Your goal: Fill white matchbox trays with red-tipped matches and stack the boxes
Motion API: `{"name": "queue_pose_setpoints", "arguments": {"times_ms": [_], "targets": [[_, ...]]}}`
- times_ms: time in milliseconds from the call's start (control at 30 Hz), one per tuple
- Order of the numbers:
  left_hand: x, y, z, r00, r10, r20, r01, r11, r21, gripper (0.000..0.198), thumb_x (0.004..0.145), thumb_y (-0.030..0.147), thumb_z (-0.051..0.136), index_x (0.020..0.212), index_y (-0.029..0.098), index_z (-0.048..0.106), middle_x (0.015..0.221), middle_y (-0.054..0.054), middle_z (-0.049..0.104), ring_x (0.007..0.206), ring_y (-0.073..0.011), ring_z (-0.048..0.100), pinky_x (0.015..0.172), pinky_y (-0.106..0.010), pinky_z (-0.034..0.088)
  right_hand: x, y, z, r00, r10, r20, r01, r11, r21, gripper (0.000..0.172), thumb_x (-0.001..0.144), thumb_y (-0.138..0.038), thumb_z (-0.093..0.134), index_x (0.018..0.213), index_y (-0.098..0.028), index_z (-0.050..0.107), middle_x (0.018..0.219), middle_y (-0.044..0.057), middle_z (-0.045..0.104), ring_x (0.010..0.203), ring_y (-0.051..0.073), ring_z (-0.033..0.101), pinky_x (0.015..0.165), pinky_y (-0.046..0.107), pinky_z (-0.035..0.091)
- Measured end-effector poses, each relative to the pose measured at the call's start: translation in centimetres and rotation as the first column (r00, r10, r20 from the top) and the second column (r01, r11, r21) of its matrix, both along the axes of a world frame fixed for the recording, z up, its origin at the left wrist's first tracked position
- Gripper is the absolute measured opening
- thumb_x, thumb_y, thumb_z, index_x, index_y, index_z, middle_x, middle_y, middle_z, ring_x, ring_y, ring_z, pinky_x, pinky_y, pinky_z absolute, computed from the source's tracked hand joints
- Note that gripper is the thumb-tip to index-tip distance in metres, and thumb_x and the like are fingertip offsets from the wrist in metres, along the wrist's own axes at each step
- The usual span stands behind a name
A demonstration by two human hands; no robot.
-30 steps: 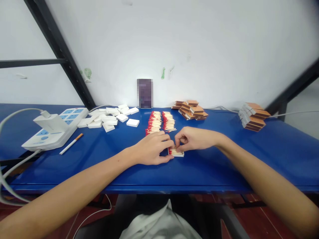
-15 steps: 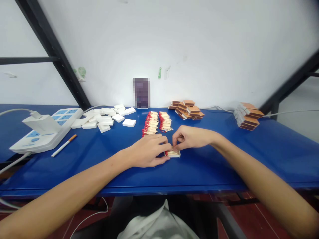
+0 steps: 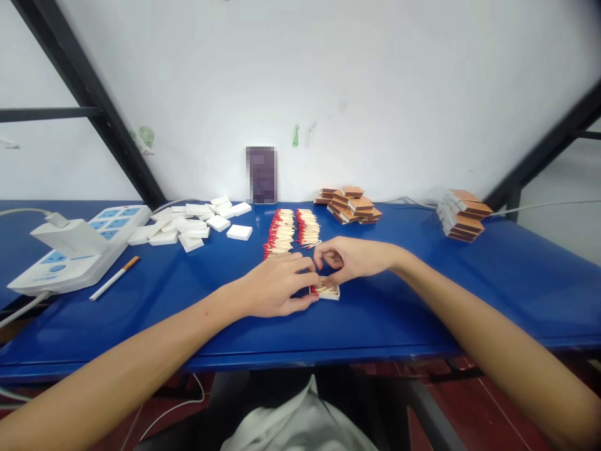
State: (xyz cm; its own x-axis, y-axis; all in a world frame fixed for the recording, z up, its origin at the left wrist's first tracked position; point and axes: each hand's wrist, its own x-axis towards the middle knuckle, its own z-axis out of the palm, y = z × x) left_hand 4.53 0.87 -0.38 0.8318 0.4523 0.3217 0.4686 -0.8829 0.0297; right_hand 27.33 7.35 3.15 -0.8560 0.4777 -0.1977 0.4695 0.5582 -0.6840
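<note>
A small white matchbox tray (image 3: 334,297) lies on the blue table before me, with red-tipped matches (image 3: 323,290) in it. My left hand (image 3: 282,285) grips its left end between thumb and fingers. Over the tray hovers my right hand (image 3: 355,257), its thumb down at the matches and its index finger raised and curled apart from the thumb. No match shows between those fingers. Just beyond my hands lie two rows of loose matches, a left row (image 3: 282,230) and a right row (image 3: 308,228), red heads to the left.
White trays (image 3: 190,227) are heaped at the back left, brown matchbox sleeves (image 3: 360,205) at the back centre. Further right stand stacked matchboxes (image 3: 464,216). On the left lie a power strip (image 3: 84,266) and a cigarette (image 3: 114,278). A pixelated dark rectangle (image 3: 263,175) leans on the wall.
My right index finger has lifted away from the thumb, so the pinch over the tray has opened. My left hand still grips the tray. The view has shifted slightly.
</note>
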Motion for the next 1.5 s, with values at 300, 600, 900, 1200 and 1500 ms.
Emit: {"name": "queue_pose_setpoints", "arguments": {"times_ms": [300,600,900,1200,1500], "targets": [[0.12,-0.06,0.14,0.999,0.016,0.043,-0.016,1.000,-0.008,0.026,0.097,0.037,0.055,0.113,0.019,0.063,0.097,-0.005,0.067,0.085,-0.0183,0.062,0.077,-0.031,0.047,0.03,-0.27,0.69,0.997,0.050,0.066,-0.044,0.995,-0.091,0.021,0.080,-0.031,0.070,0.093,-0.016,0.062,0.067,-0.005,0.054,0.059,0.009,0.047,0.055,0.022,0.037],[0.19,-0.01,0.04,0.997,0.030,0.073,-0.030,1.000,-0.001,0.025,0.095,0.038,0.058,0.106,0.018,0.069,0.099,-0.005,0.069,0.087,-0.0187,0.064,0.079,-0.032,0.048,-0.18,-0.48,0.67,0.995,0.037,0.092,-0.034,0.999,-0.036,0.034,0.082,-0.048,0.070,0.092,-0.016,0.065,0.066,-0.006,0.048,0.058,0.009,0.042,0.053,0.024,0.032],[0.17,-0.03,-0.23,0.998,0.029,0.060,-0.029,1.000,-0.005,0.029,0.096,0.040,0.057,0.114,0.020,0.067,0.102,-0.006,0.067,0.089,-0.0194,0.061,0.079,-0.032,0.048,-0.16,-0.48,0.49,0.995,0.045,0.090,-0.043,0.999,-0.023,0.031,0.081,-0.046,0.070,0.087,-0.017,0.062,0.069,-0.005,0.046,0.059,0.009,0.040,0.053,0.023,0.030],[0.29,-0.18,-0.11,0.984,0.126,0.128,-0.123,0.992,-0.030,0.048,0.087,0.052,0.063,0.119,0.016,0.063,0.090,-0.007,0.061,0.084,-0.0218,0.059,0.076,-0.034,0.049,-0.32,-0.58,0.55,0.996,0.027,0.081,-0.024,0.999,-0.035,0.027,0.085,-0.043,0.066,0.082,-0.018,0.057,0.067,-0.005,0.049,0.059,0.010,0.043,0.055,0.025,0.032],[0.62,-0.48,-0.25,0.993,0.049,0.109,-0.043,0.997,-0.058,0.040,0.094,0.044,0.060,0.125,0.019,0.058,0.097,-0.006,0.065,0.086,-0.0200,0.061,0.078,-0.032,0.045,-0.41,-0.50,0.31,0.998,0.025,0.053,-0.021,0.998,-0.062,0.030,0.076,-0.042,0.074,0.086,-0.016,0.061,0.069,-0.005,0.053,0.060,0.009,0.043,0.055,0.024,0.032]]}}
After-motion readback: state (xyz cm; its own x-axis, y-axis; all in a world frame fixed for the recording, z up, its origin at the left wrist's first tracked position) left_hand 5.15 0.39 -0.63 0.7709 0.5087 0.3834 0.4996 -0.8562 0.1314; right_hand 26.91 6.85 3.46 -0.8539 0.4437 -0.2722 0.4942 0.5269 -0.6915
